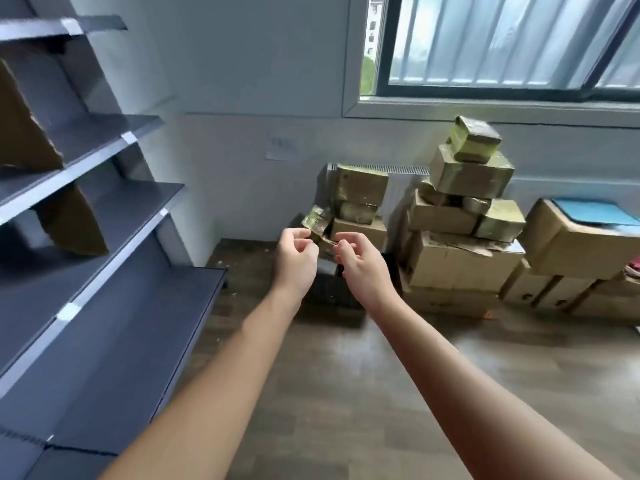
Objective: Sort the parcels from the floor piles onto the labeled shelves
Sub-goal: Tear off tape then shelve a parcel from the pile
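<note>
Both my arms reach forward over the wood floor toward the parcel piles under the window. My left hand (297, 255) and my right hand (356, 259) hang side by side with fingers loosely curled, holding nothing. Just beyond them lies a small pile of tape-wrapped parcels (358, 202), with a small yellowish packet (317, 220) at its left edge. A taller stack of cardboard parcels (464, 216) rises to the right, topped by a small taped box (476, 138). The dark grey shelves (114, 216) with white label tags (129, 136) stand on my left, holding two brown cardboard pieces.
More cardboard boxes (568, 247) sit along the wall at the right, one with a blue sheet on top. A black object (329, 289) lies on the floor under my hands. A radiator and a window are behind the piles. Wood floor stretches in front.
</note>
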`<state>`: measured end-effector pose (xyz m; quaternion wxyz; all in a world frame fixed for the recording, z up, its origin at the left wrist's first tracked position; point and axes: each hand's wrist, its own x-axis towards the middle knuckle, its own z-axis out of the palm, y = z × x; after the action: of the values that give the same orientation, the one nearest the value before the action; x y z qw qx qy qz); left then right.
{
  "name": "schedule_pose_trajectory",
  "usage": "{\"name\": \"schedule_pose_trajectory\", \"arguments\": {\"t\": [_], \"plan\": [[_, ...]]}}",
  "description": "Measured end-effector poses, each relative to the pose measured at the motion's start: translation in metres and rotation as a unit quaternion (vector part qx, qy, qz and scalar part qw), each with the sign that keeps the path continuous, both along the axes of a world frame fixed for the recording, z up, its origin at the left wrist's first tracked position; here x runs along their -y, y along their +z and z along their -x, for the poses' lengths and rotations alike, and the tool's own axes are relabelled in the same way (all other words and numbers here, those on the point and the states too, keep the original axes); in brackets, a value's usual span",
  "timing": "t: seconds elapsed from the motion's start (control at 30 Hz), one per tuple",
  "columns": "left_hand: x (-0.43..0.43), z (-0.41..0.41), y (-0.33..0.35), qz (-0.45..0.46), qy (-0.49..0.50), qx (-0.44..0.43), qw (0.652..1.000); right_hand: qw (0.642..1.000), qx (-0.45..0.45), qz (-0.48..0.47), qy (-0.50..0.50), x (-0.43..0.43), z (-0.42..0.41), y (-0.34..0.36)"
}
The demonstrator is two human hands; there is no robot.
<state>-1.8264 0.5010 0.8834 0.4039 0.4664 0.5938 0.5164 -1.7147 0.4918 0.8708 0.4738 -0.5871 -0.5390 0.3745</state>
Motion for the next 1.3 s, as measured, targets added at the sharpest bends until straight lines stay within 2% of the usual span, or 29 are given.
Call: {"name": "schedule_pose_trajectory", "arguments": {"t": [0.47, 0.73, 0.93, 1.3], "plan": [[-0.363, -0.106, -0.038, 0.014, -0.050, 0.011, 0.999, 0.997, 0.021, 0.031, -0.071, -0.344, -0.125, -0.031], [-0.551, -0.148, -0.044, 0.051, -0.088, -0.014, 0.995, 0.990, 0.032, 0.069, -0.121, -0.525, -0.182, -0.035], [-0.664, -0.180, -0.073, 0.088, -0.081, -0.041, 0.992, 0.987, 0.040, 0.098, -0.118, -0.636, -0.219, -0.066], [-0.847, -0.236, -0.146, 0.186, -0.027, -0.133, 0.973, 0.975, 0.099, 0.193, -0.042, -0.829, -0.289, -0.152]]}}
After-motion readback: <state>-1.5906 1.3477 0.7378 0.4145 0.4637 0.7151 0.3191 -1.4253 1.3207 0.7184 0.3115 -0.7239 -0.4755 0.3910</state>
